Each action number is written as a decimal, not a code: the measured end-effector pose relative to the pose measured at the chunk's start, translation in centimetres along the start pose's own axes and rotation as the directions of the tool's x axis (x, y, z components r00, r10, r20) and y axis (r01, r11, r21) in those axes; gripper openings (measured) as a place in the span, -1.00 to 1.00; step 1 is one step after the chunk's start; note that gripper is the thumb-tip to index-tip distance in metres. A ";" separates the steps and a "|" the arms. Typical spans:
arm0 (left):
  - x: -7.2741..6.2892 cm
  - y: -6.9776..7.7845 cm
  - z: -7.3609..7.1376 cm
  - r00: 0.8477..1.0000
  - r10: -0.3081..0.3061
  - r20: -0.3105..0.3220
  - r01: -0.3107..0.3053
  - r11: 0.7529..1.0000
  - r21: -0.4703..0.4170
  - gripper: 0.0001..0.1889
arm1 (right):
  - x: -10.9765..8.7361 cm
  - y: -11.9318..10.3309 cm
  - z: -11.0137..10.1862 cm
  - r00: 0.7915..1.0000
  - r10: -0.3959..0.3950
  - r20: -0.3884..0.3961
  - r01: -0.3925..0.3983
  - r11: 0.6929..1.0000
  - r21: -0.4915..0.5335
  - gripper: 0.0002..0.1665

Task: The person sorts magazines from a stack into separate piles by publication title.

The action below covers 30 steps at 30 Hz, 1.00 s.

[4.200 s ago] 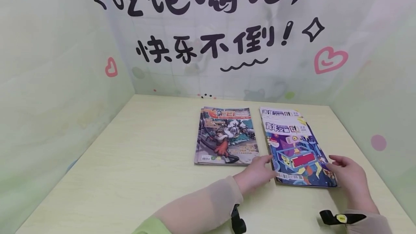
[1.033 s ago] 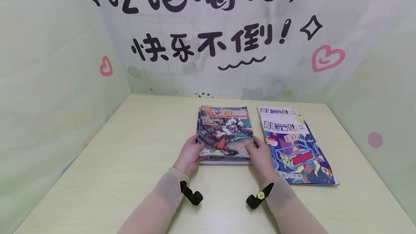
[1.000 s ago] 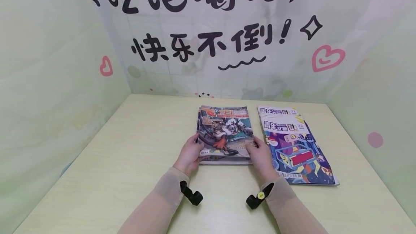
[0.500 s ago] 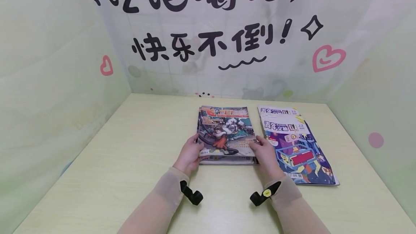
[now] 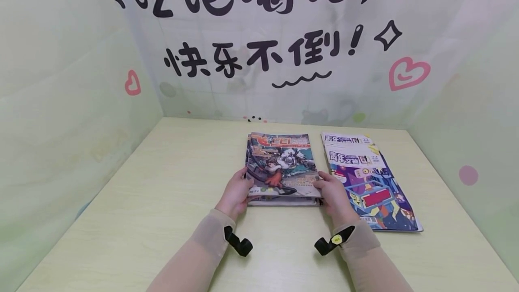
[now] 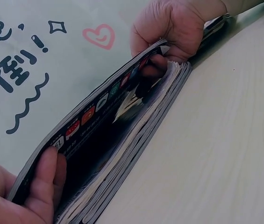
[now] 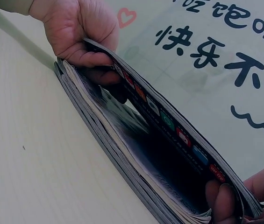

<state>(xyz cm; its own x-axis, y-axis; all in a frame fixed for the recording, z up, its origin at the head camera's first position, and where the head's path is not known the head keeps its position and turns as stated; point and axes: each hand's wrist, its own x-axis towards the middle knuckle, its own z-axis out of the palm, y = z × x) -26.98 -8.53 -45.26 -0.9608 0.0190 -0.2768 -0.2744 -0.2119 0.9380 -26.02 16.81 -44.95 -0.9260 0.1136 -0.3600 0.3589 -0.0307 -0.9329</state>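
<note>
Both hands have left the purple magazine [image 5: 375,195] since the earliest view and come to the middle pile [image 5: 279,201], and the near edge of the top magazine [image 5: 279,161] has risen off the rest. Taking that pile as our clock, we find the left hand [image 5: 236,192] at eight and the right hand [image 5: 334,195] at four, each closed to the thickness of the top magazine and pinching one of its near corners, thumbs above and fingers [image 6: 45,182] tucked into the gap below. We judge that this matched grip keeps the floppy cover level from side to side, and that holding the near corners leaves the six o'clock edge easiest to raise. Whether the far edge rests on the pile we cannot tell. The purple magazine lies flat at about three o'clock, with another of its kind showing past its far edge, probably so the two sorts stay apart. We see no container; the magazines sit straight on the table [image 5: 121,220], and the wedge between top magazine and pile holds only fingertips, under a row of coloured badges printed on the dark underside.
</note>
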 end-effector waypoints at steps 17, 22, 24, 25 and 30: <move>0.2 1.3 -1.0 1.000 0.031 0.003 -0.032 0.998 0.060 -0.37 | -0.5 -0.6 1.7 0.980 -0.189 -0.063 0.189 0.982 0.006 -0.27; 0.4 2.3 -3.7 0.999 0.038 0.010 -0.039 0.997 0.061 -0.37 | -0.7 -0.6 4.5 0.971 -0.226 -0.075 0.228 0.973 0.019 -0.26; 0.4 2.7 -5.3 0.999 0.042 0.016 -0.043 0.997 0.069 -0.38 | -0.8 -0.7 6.0 0.970 -0.232 -0.066 0.234 0.972 0.015 -0.25; 0.4 2.9 -6.0 0.999 0.042 0.017 -0.043 0.997 0.071 -0.38 | -0.7 -0.7 6.7 0.971 -0.231 -0.061 0.232 0.973 0.011 -0.25; 0.3 4.4 -10.0 0.998 0.035 0.048 -0.038 0.998 0.046 -0.36 | -0.9 -1.4 10.4 0.977 -0.213 -0.002 0.213 0.976 0.031 -0.26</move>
<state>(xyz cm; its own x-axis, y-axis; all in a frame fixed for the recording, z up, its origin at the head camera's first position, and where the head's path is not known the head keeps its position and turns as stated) -28.09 -19.26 -43.29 -0.9707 0.0581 -0.2332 -0.2398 -0.1669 0.9564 -26.94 6.45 -43.44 -0.9810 0.1199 -0.1526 0.1492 -0.0368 -0.9881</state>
